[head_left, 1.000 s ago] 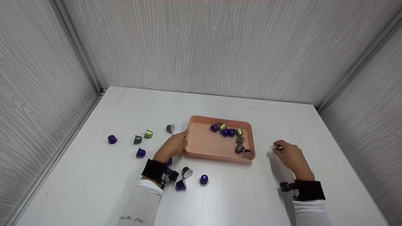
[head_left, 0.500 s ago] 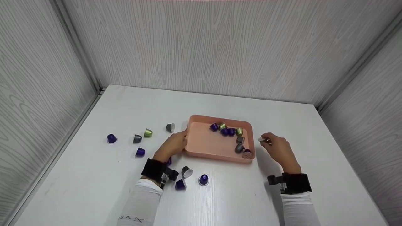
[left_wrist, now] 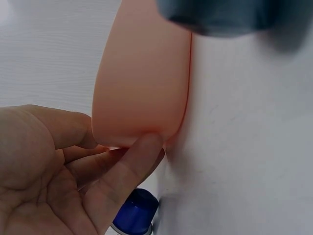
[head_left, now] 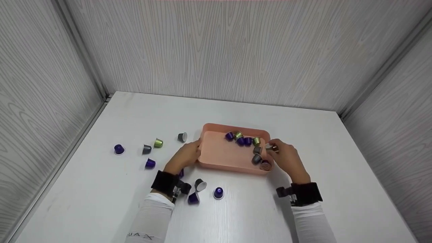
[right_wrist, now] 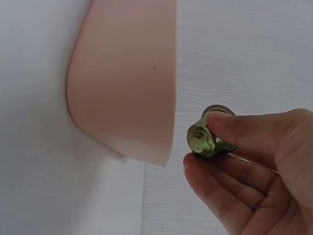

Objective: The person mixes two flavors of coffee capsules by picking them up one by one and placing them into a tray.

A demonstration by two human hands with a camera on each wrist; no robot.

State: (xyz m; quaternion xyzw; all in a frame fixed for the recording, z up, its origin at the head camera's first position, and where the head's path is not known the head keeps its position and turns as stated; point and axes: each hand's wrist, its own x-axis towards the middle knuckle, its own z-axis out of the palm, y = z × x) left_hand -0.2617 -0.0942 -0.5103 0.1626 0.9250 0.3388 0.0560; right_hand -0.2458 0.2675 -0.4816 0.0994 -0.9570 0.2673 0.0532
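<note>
So, roughly half in, I'd guess: eight pods (head_left: pixel 248 141) sit in the pink tray (head_left: pixel 219 152), about nine loose pods (head_left: pixel 119 149) lie left and lower centre. Right hand (head_left: pixel 287 157) pinches a green pod (right_wrist: pixel 198 141) at the tray's right edge; left hand (head_left: pixel 185 156) grips its left side.

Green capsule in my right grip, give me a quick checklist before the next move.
1. Green capsule pinched in the right grip: ok.
2. Left grip holding the tray's left side: ok.
3. Green capsule apart from the tray wall: ok, the right wrist view shows a gap.
4. Green capsule fully inside the rim: cannot tell.
5. Bare floor in the tray's left part: ok.
6. Right part uncluttered: not ok, grey capsules lie there.
</note>
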